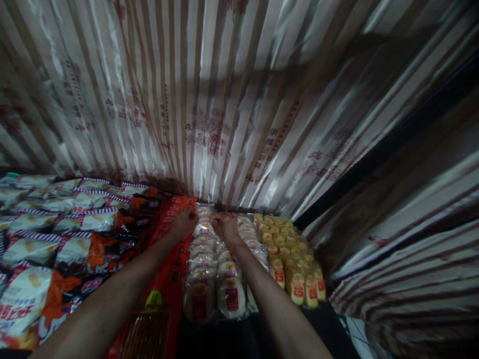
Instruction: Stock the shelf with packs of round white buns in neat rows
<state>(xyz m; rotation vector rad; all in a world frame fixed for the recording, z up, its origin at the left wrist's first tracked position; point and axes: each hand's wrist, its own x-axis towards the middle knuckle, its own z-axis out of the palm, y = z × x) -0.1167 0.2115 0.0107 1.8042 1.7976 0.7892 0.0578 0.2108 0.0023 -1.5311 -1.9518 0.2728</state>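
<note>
Both of my hands reach to the back of a row of clear-wrapped round white items (199, 296) with red labels. My left hand (186, 222) has its fingers curled near the upper end of the red packages (170, 279); whether it pinches anything is too small to tell. Just to the right, my right hand (225, 226) is closed over the back of the wrapped rows, its fingertips together and pointing left. What lies between those fingertips cannot be made out. A gap separates the two hands, with wrapped items showing in it.
White, orange and black snack bags (33, 294) fill the left side in rows. Small yellow packages (297, 286) stand at the right. A pleated, printed curtain (209, 114) hangs behind the goods, and a dark diagonal bar (377, 154) crosses on the right.
</note>
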